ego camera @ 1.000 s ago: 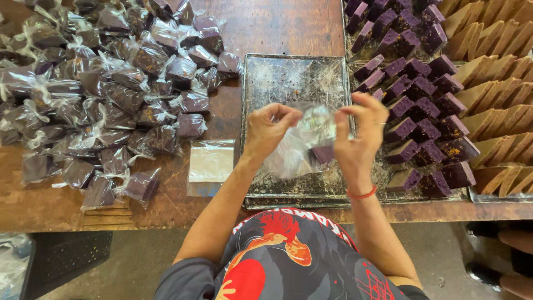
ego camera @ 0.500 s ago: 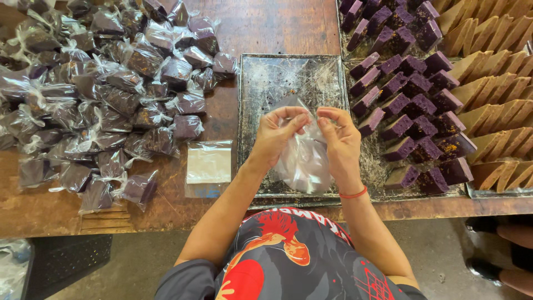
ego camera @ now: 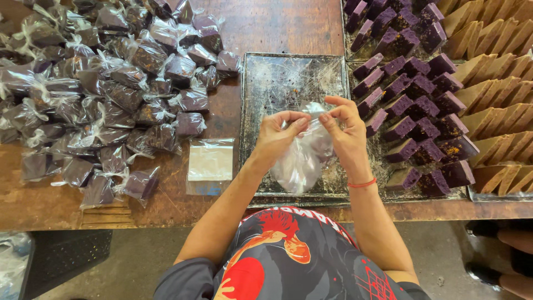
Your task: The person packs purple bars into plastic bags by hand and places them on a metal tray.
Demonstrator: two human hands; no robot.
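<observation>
At my ten o'clock lies a heap of bagged purple cakes (ego camera: 111, 94). Tan slices (ego camera: 494, 72) sit at two o'clock. Flat empty bags (ego camera: 210, 161) lie just left.

The dark metal tray (ego camera: 277, 78) has bare room at 12 o'clock from the hands. At 3 o'clock, rows of purple cake pieces (ego camera: 413, 105) block the way. At 9 o'clock, past a stack of flat bags (ego camera: 210, 161), a big pile of wrapped pieces (ego camera: 105, 83) fills the table (ego camera: 266, 25).

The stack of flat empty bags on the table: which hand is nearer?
Left. The left hand is just right of the stack of empty bags; the right hand is farther right.
</observation>
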